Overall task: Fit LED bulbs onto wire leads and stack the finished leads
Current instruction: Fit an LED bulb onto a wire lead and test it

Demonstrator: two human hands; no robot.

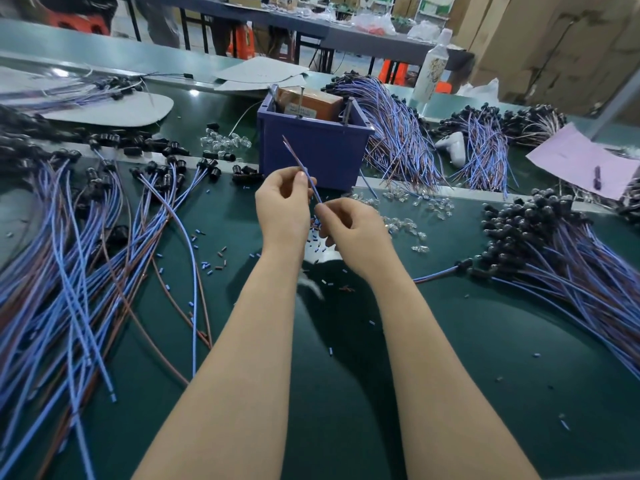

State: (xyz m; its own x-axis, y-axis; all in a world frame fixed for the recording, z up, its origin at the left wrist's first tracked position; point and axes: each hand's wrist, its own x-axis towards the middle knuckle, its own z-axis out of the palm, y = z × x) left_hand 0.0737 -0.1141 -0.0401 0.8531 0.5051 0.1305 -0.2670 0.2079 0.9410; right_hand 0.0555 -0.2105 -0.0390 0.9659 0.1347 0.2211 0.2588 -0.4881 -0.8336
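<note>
Above the green table my left hand (282, 202) pinches a thin blue and brown wire lead (300, 165) that slants up and away to the left. My right hand (349, 228) grips the lower end of the same lead just below; what sits at that end is hidden by the fingers. Clear LED bulbs (403, 225) lie loose on the table right of my right hand. A pile of leads with black sockets (540, 233) lies at the right. Loose leads (86, 271) spread across the left side.
A purple plastic bin (311, 147) holding a brown box stands just behind my hands. More clear bulbs (225, 142) and black sockets lie behind on the left. Another lead bundle (398, 133) drapes right of the bin. Small cut insulation bits litter the table.
</note>
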